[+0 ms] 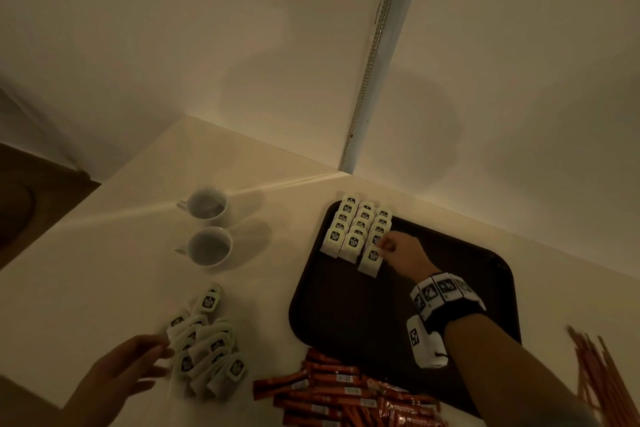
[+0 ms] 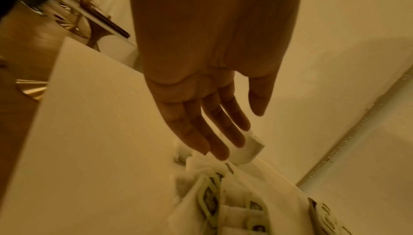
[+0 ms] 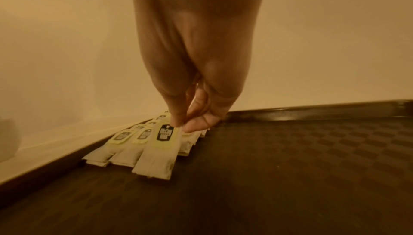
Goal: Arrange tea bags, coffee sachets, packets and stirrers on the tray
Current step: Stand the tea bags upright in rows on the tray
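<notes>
Right hand [image 1: 401, 253] pinched a tea bag [image 1: 370, 262] at the near end of the rows on the tray [image 1: 450, 253].

Thumb and fingertips [image 3: 178, 120] gripped the bag's tag end; the bag lay on the tray's far left corner, touching the rows [image 1: 356, 225] behind it. The left hand [image 1: 128, 371] hovered with fingers straight and loose, holding nothing, beside the loose pile [image 1: 204, 347] on the counter [image 1: 104, 253]. Two cups [image 1: 209, 225] stood beyond the pile. Sachets [image 1: 346, 395] lay against the tray's near edge, stirrers [image 1: 602, 378] to its right, both cut off by the frame. Print on the tags was too dim to read.
</notes>
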